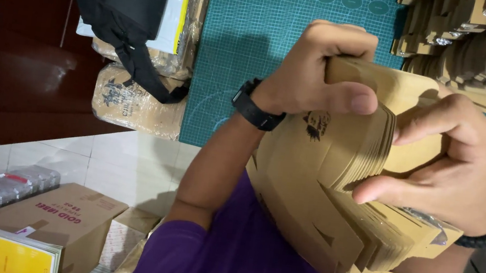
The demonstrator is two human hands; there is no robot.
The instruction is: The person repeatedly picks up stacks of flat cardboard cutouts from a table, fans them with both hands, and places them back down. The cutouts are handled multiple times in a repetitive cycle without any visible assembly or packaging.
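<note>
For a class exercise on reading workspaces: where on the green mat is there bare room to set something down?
The green cutting mat lies bare between the wrapped bundles under the black bag and the left hand. Its far right corner is crowded by cardboard stacks.

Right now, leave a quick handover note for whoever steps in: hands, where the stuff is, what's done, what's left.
Left hand: grips the top of the card stack, thumb across its front.
Right hand: holds the stack's right edge, fingers parting the sheets.
Stack: flat brown die-cut cards, held against the chest above the green mat.
Done: folded brown pieces piled at the mat's far right.
Left: the whole stack in hand is unfolded.
Nearby: wrapped bundles under a black bag; a brown box on the floor.
</note>
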